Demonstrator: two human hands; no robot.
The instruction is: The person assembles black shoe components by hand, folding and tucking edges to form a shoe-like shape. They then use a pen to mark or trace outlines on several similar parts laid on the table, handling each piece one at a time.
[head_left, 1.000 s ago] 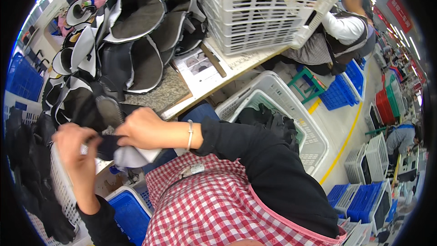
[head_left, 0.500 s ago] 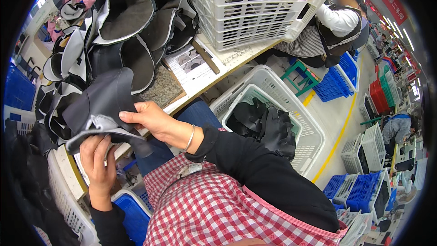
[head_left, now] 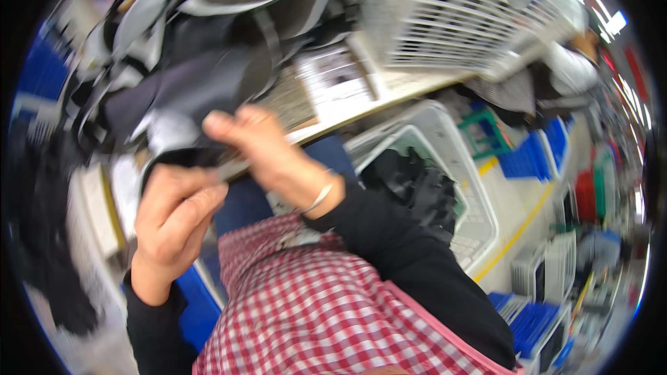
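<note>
A black leather piece with pale lining (head_left: 170, 132), like a shoe or boot upper, is at the near edge of the bench, blurred by motion. My left hand (head_left: 174, 215) is closed at its dark lower rim, fingers curled and pinched together. Just to the right, my right hand (head_left: 267, 156) is raised with its thumb toward the piece. Its fingers are smeared, and I cannot tell whether they touch the leather. Behind the piece lies a heap of similar dark pieces with white edges (head_left: 243, 0).
A white slatted crate (head_left: 458, 21) stands on the bench by a printed sheet (head_left: 337, 80). Right of my legs, a white basket (head_left: 479, 215) holds black pieces (head_left: 410, 184). A green stool (head_left: 483, 132) and blue crates (head_left: 531, 160) stand farther off, near a seated person (head_left: 570, 69).
The view has shifted and blurred. My left hand has come up and to the right, closer to my right hand. My right hand's thumb no longer clearly presses on the leather piece.
</note>
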